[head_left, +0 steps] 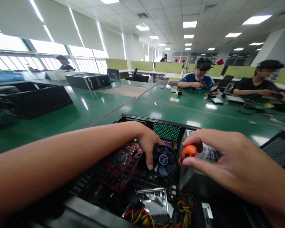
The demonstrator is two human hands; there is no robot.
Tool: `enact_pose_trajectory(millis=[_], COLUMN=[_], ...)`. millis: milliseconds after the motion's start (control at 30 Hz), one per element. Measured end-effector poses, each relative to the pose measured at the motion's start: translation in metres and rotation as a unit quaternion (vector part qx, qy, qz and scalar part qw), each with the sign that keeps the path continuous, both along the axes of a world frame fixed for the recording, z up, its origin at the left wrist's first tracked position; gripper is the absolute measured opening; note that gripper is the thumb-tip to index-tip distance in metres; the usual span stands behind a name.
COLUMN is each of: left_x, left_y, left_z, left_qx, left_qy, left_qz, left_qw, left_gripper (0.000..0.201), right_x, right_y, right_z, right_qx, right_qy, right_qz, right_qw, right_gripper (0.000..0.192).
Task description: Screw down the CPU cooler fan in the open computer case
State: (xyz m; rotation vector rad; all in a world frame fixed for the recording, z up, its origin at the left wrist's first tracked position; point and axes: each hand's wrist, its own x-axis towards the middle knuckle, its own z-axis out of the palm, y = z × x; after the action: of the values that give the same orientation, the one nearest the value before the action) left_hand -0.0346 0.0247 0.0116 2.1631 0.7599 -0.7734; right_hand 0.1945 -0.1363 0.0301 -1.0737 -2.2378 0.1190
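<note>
I'm looking down into an open PC case (123, 118) on the green table (90, 110). My left hand (146, 141) reaches in from nine o'clock, fingers curled down over the rim of the cooler fan (164, 160), one fingertip resting on its left edge at about nine o'clock of the fan. My right hand (218, 152) comes in from four o'clock and pinches the orange screwdriver handle (188, 152) between thumb and forefinger, just beside the fan at its three o'clock. The shaft and tip are hidden below the handle, so I cannot tell what they sit in.

A red card (120, 166) lies at nine o'clock of the fan; bundled wires (142, 217) run along the case floor at six o'clock.

My reading: the step in hand is driving a screw at the fan's right side while the left hand steadies the cooler. The next move calls for keeping the driver upright over the screw, turning with the fingertips only, and holding the fan firm so it does not shift.

Across the table at one to two o'clock, two other people (197, 79) work on small parts; another case (30, 98) sits at ten o'clock.
</note>
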Motion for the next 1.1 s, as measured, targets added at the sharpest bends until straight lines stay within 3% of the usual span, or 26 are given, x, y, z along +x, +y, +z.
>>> enact_pose_trajectory(millis=[200, 333, 767, 933, 1100], left_x=[-0.001, 0.002, 0.006, 0.003, 0.007], left_y=[0.005, 0.008, 0.003, 0.0, 0.0], left_z=[-0.001, -0.001, 0.004, 0.006, 0.005], left_qx=[0.013, 0.023, 0.026, 0.015, 0.021], left_qy=[0.0, -0.002, -0.002, -0.006, -0.002], left_qz=[-0.005, -0.02, -0.02, -0.011, -0.017], left_qw=[1.0, 1.0, 0.999, 1.0, 1.0], left_gripper=[0.094, 0.092, 0.091, 0.095, 0.092], right_x=[-0.006, -0.008, -0.012, -0.011, -0.01], right_y=[-0.01, -0.015, -0.005, -0.012, -0.013], right_z=[0.01, 0.011, 0.012, 0.01, 0.01], right_qx=[0.018, -0.018, -0.022, -0.027, -0.035], right_qy=[-0.007, -0.027, -0.027, -0.05, -0.051], right_qz=[0.044, 0.094, 0.107, 0.08, 0.092], right_qw=[0.999, 0.995, 0.994, 0.995, 0.994], right_gripper=[0.023, 0.033, 0.029, 0.011, 0.018])
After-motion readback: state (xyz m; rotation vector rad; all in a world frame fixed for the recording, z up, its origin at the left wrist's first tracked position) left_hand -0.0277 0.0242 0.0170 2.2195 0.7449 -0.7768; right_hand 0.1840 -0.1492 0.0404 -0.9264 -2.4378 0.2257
